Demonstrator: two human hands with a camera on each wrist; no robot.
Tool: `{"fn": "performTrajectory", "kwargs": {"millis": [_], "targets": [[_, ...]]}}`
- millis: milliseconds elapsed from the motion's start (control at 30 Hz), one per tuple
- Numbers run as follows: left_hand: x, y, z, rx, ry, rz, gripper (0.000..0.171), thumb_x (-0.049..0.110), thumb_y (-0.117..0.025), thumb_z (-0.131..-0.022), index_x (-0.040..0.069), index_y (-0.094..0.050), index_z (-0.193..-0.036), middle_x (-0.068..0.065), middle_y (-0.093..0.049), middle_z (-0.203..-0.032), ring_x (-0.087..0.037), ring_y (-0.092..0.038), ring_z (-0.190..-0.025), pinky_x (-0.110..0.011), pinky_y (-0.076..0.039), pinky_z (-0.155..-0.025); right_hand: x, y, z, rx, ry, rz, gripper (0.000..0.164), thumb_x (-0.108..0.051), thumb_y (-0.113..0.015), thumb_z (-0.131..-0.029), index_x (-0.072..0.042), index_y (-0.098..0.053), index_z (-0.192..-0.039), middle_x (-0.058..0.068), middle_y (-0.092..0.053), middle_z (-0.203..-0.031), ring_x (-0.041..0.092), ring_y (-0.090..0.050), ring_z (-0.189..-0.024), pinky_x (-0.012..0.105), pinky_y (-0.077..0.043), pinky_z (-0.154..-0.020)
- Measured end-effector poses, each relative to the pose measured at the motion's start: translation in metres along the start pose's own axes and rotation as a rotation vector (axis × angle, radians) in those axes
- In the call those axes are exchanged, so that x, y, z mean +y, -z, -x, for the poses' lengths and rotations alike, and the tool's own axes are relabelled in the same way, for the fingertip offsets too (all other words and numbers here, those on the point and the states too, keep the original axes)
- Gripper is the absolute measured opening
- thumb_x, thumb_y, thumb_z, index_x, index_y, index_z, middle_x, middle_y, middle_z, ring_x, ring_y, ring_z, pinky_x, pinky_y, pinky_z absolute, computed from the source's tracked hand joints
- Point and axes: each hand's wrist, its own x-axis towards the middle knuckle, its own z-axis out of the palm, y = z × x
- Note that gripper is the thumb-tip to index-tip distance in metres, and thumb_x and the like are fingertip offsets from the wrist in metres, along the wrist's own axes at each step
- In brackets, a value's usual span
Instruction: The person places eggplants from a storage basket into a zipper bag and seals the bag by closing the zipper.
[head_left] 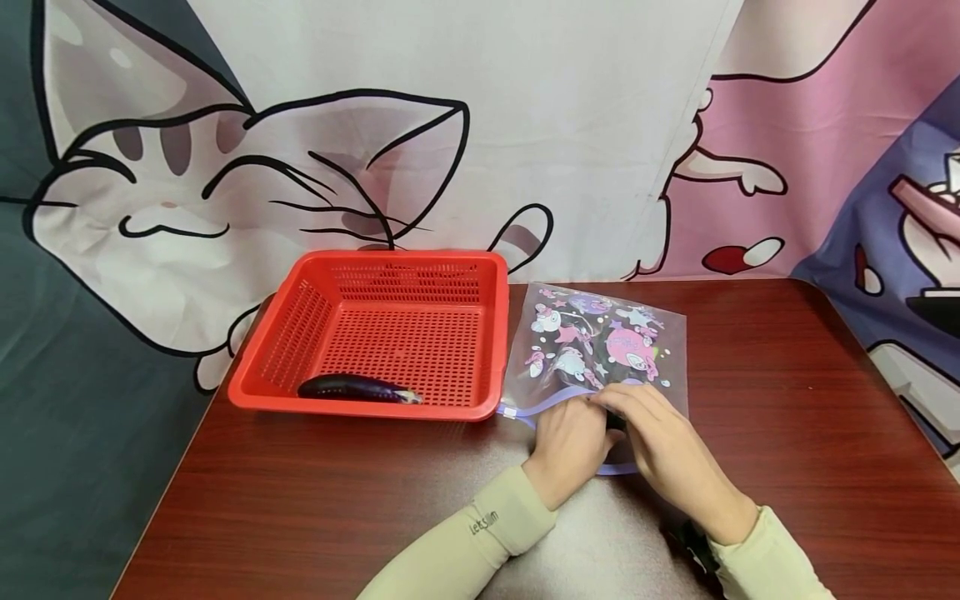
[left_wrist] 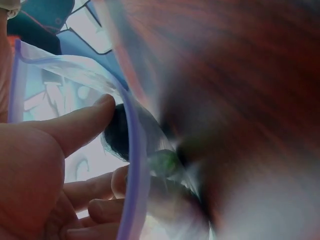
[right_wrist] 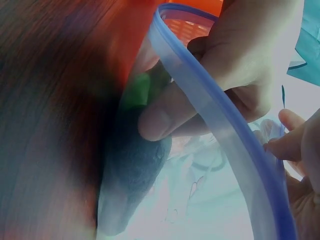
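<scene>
A clear zip bag [head_left: 600, 333] with printed pink and white figures and a purple zip lies on the table, its mouth open towards me. My left hand [head_left: 570, 437] reaches inside that mouth. Its thumb and fingers hold a dark eggplant [right_wrist: 135, 165], whose green end shows blurred through the plastic. At the bag's right side, my right hand [head_left: 667, 450] holds the edge, with fingertips [right_wrist: 277, 146] against the plastic. Inside the red basket [head_left: 498, 333] a second, purple eggplant [head_left: 356, 388] rests along the front wall.
The basket stands left of the bag on a dark reddish wooden table [head_left: 787, 400]. Behind the table hangs a cartoon-printed cloth [head_left: 585, 125]. A black strap [head_left: 697, 546] sits at my right wrist.
</scene>
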Motion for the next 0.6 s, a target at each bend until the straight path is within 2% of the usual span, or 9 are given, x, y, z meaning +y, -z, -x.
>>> {"fn": "performTrajectory", "kwargs": {"millis": [333,600], "targets": [[-0.003,0.009,0.001,-0.066,0.021,0.043,0.024,0.046,-0.075,-0.069,0.023,-0.065,-0.07,0.008,-0.058,-0.061,-0.012,-0.056,-0.051,-0.029,-0.032,-0.035,0.0,0.0,0.0,0.016,0.01,0.009,0.039,-0.009,-0.026,-0.096,-0.002,-0.06,-0.115,0.006,-0.059,-0.111,0.02,-0.052,-0.101,0.022,-0.031,-0.098],[-0.008,0.023,0.003,-0.074,-0.001,0.089,0.019,0.034,-0.074,-0.071,0.018,-0.066,-0.074,0.006,-0.061,-0.066,-0.014,-0.06,-0.057,-0.031,-0.043,-0.044,0.001,-0.001,-0.001,0.028,0.015,0.013,0.038,-0.009,-0.027,-0.097,-0.001,-0.06,-0.115,0.007,-0.059,-0.11,0.021,-0.052,-0.1,0.022,-0.031,-0.098]]}}
